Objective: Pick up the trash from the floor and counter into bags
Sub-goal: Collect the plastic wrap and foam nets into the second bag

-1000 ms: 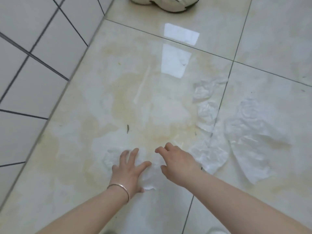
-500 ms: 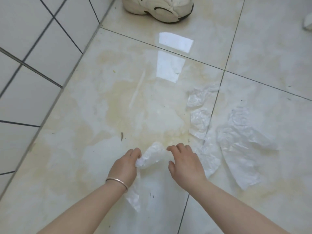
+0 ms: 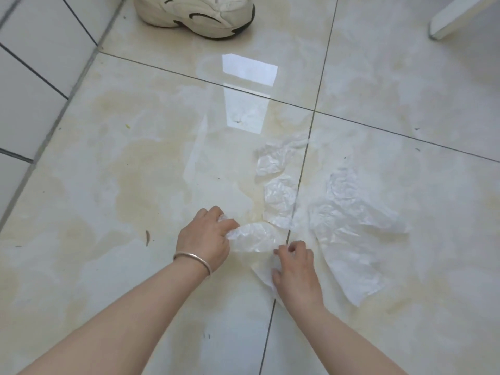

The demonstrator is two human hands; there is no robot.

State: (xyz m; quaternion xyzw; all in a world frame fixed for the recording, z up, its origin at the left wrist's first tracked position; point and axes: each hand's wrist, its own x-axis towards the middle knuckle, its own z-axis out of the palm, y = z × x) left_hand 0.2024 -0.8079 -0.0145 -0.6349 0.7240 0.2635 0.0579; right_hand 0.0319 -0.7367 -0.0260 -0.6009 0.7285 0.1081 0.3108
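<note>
Down on the glossy floor [image 3: 135, 185], close to the near edge of my view, I have both hands working one crumpled sheet of clear plastic film [image 3: 254, 238]. My left hand [image 3: 204, 240], with a thin metal bangle [image 3: 193, 259] on the wrist, has its fingers curled tight around the film's left end, so that end is bunched up and lifted off the tile. My right hand [image 3: 296, 266] pinches the film's lower right part just beside the dark grout line [image 3: 303, 169], fingertips curled onto it; the sheet stretches between the two hands. More trash lies beyond and to the right: a small crumpled piece [image 3: 276, 158] up by the grout line, a second crumpled piece [image 3: 280, 204] just below it and nearly touching the film I hold, and a large wrinkled sheet [image 3: 351, 234] spread flat on the right-hand tile, well past my right hand. I see a few dark specks and a thin sliver of debris [image 3: 147, 237] on the left tile, apart from my left hand. Yellowish stains spread over the tiles around everything. At the far edge stands a cream sneaker [image 3: 197, 14] with black trim, near the white tiled wall [image 3: 35, 63] running along the left side. Off in the far right corner a white board-like edge [image 3: 457, 17] pokes in; I cannot tell what it belongs to.
</note>
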